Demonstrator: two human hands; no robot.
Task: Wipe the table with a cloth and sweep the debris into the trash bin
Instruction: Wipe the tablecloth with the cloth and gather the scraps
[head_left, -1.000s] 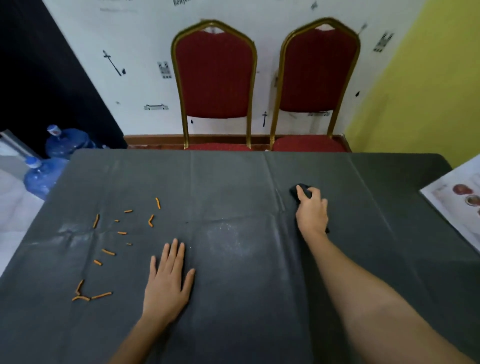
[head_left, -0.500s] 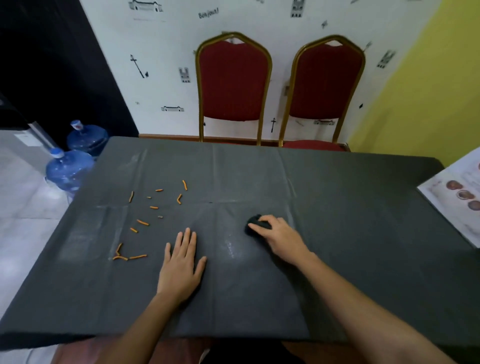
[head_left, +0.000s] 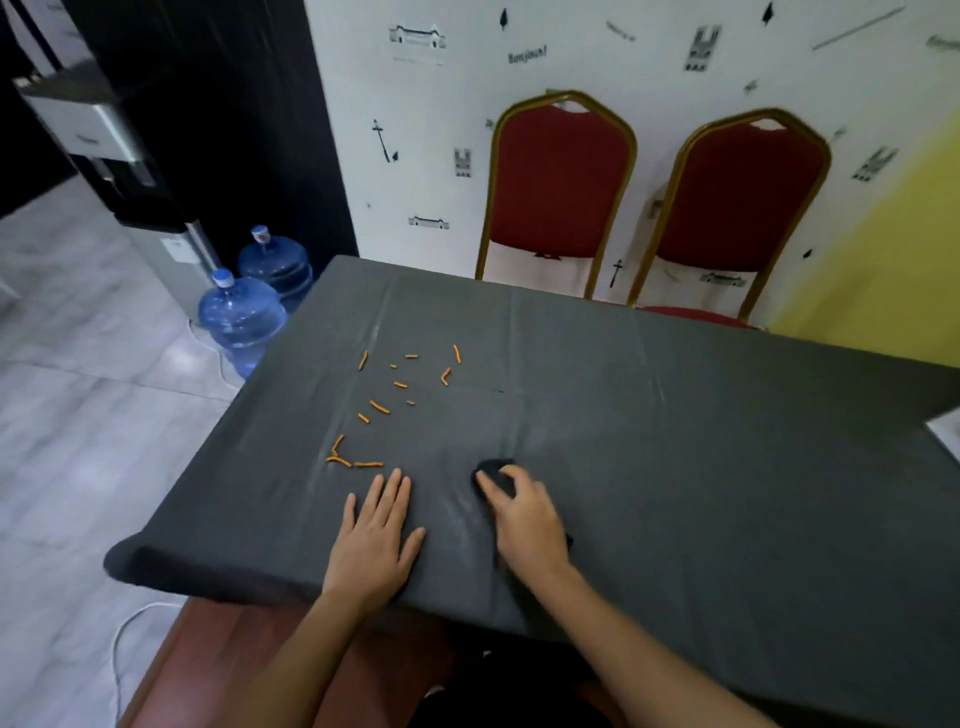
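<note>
Head view: my right hand (head_left: 524, 519) presses a dark cloth (head_left: 491, 470) on the grey surface (head_left: 727, 467) at lower centre, fingers curled over it. My left hand (head_left: 376, 540) lies flat beside it, fingers spread, holding nothing. Orange debris (head_left: 384, 405) scatters just above the left hand.

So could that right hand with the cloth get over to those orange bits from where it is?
Probably yes. The right hand presses the dark cloth on the table, with bare tabletop towards the upper orange bits. The flat left hand lies right below the nearest pieces and may need to shift.
</note>
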